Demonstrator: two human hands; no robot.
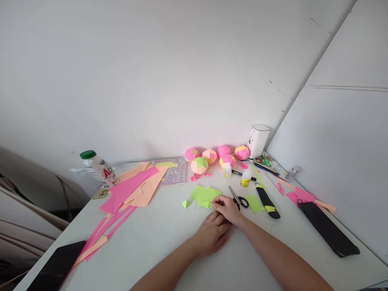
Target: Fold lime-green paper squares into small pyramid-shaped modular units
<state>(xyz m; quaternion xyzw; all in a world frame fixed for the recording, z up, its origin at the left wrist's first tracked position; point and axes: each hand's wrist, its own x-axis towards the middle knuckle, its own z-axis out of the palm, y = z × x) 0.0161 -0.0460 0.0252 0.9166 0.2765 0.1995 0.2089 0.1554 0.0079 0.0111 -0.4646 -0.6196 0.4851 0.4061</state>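
Note:
My right hand (pixel 228 208) reaches over the front of my left hand. Its thumb and forefinger are pinched together at the edge of a small folded green paper piece (pixel 206 204). My left hand (pixel 209 234) rests low on the table with its fingers curled, the tips hidden beneath the right hand. Cut green paper sheets (pixel 209 195) lie just beyond the fingers, with a small folded green pyramid (pixel 186 204) to their left. Black-handled scissors (pixel 242 201) sit right beside my right hand, followed by a green paper square (pixel 255 203).
Several faceted paper balls (pixel 199 165) stand along the wall near two small glue bottles (pixel 245 178). A box cutter (pixel 267 201) and black pouch (pixel 329 228) lie right. Pink sheets (pixel 127 188), a white bottle (pixel 101 171) and a dark phone (pixel 57 264) are left.

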